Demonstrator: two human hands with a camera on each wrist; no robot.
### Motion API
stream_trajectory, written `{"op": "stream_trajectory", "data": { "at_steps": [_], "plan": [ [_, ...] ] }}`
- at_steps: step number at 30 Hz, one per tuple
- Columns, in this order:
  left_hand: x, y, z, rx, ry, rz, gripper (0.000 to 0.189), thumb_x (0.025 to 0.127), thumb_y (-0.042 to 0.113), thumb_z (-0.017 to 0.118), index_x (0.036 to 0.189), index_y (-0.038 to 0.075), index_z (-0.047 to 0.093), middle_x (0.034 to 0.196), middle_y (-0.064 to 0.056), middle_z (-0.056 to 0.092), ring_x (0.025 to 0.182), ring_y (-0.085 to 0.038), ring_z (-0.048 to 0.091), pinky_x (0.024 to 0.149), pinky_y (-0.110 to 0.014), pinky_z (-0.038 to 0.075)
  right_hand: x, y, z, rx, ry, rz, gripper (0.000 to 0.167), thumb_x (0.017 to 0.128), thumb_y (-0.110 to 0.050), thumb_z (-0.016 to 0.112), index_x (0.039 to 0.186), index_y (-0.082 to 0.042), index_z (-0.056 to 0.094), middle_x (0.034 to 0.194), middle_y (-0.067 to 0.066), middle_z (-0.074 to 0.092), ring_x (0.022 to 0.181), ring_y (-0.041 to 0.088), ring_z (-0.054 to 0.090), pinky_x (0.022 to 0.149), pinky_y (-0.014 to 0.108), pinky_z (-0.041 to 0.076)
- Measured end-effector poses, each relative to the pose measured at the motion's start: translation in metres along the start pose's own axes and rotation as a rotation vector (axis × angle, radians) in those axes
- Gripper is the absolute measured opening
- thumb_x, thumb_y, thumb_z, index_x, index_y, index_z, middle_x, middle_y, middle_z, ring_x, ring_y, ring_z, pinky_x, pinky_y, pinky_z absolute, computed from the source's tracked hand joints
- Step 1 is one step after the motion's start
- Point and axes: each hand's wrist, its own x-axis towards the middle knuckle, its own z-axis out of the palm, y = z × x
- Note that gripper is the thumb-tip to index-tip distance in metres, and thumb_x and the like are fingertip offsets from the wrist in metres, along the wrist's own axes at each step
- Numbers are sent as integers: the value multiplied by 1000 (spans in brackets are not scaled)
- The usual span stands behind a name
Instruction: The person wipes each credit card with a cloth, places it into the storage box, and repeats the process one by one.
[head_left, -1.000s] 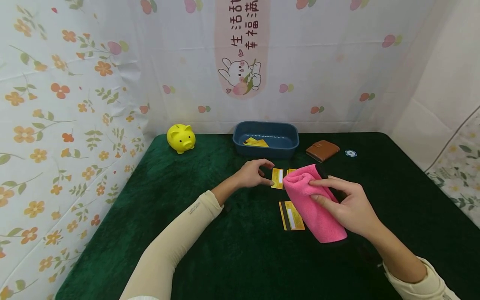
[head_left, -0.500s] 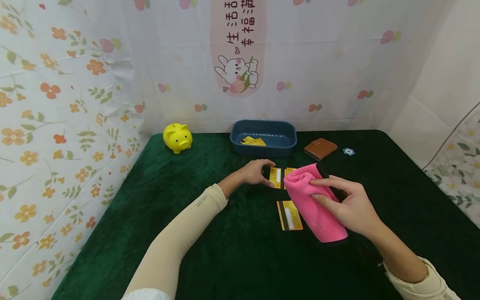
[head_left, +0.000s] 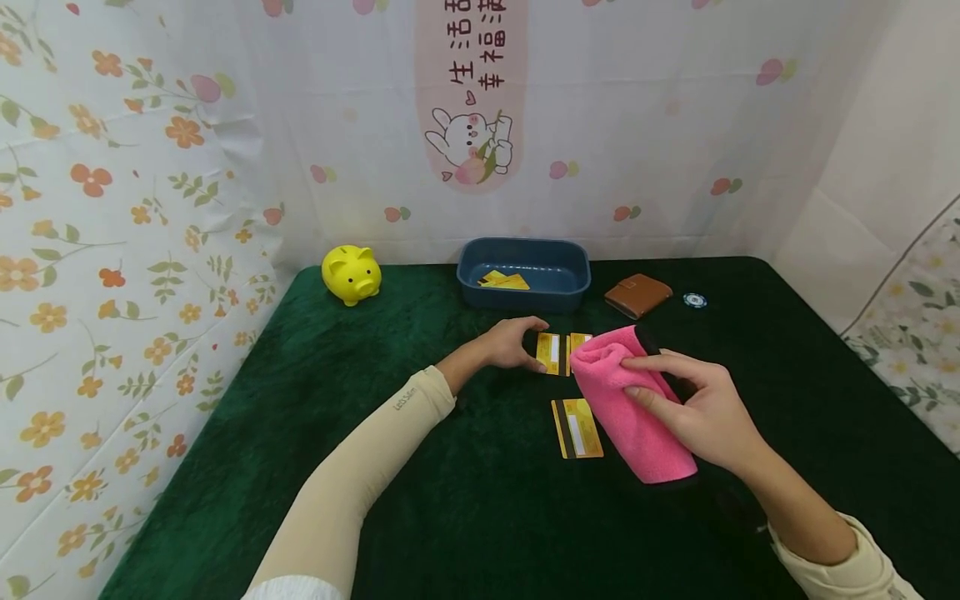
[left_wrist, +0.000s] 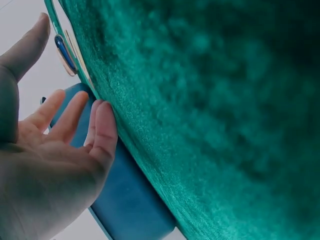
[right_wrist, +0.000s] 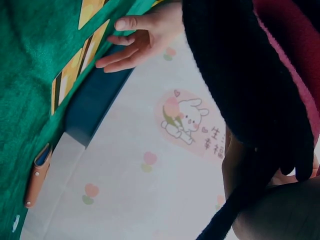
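My left hand [head_left: 510, 343] is at the left side of a yellow bank card [head_left: 547, 353], its fingers loosely bent and spread with nothing between them; whether a fingertip touches the card cannot be told. Just right of that card lies a second card [head_left: 579, 342], partly hidden by a pink fleecy cloth [head_left: 637, 429]. My right hand [head_left: 701, 410] pinches this folded cloth between thumb and fingers, above the table. Its black side [right_wrist: 245, 75] fills much of the right wrist view. Nearer to me lies a third card [head_left: 577, 428], with a dark stripe.
A blue bin [head_left: 522, 296] with several yellow cards [head_left: 504, 282] stands at the back of the green-covered table [head_left: 450, 517]. A yellow piggy bank [head_left: 351, 273] is at the back left. Right of the bin are a brown wallet [head_left: 638, 296] and a poker chip [head_left: 694, 300].
The head view has shifted slightly, so the scene slides left. My left hand has come a little closer to the card. The right hand keeps its hold on the cloth.
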Motion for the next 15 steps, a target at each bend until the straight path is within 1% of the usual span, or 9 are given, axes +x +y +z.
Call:
{"op": "stream_trajectory", "data": {
  "at_steps": [4,7,11,15],
  "plan": [
    [2,1,0,14,-31,-5,75,85,29,81,147,12,44,150,-6,47,140,-22,38,117,-39,29,0,0,0,9,-5,7,37,83,11,72,115,-5,71,96,-2,67,76,12,61,58,24,55],
    [4,1,0,60,-52,-14,76,85,29,81,148,13,42,150,-5,46,141,-22,37,119,-41,24,0,0,0,7,-6,12,36,83,11,72,115,-6,71,96,-2,67,76,13,61,58,24,55],
    [6,2,0,90,-56,-11,76,85,27,81,148,12,41,151,-5,46,141,-22,36,120,-42,21,0,0,0,0,-3,17,36,83,10,72,115,-6,71,96,-2,67,76,12,61,59,24,55],
    [6,2,-1,108,-46,-3,76,85,27,81,147,11,42,148,-6,48,139,-21,39,119,-41,21,1,2,-1,0,-2,12,36,83,10,72,115,-6,71,97,-2,67,77,12,61,59,24,55]
  ]
}}
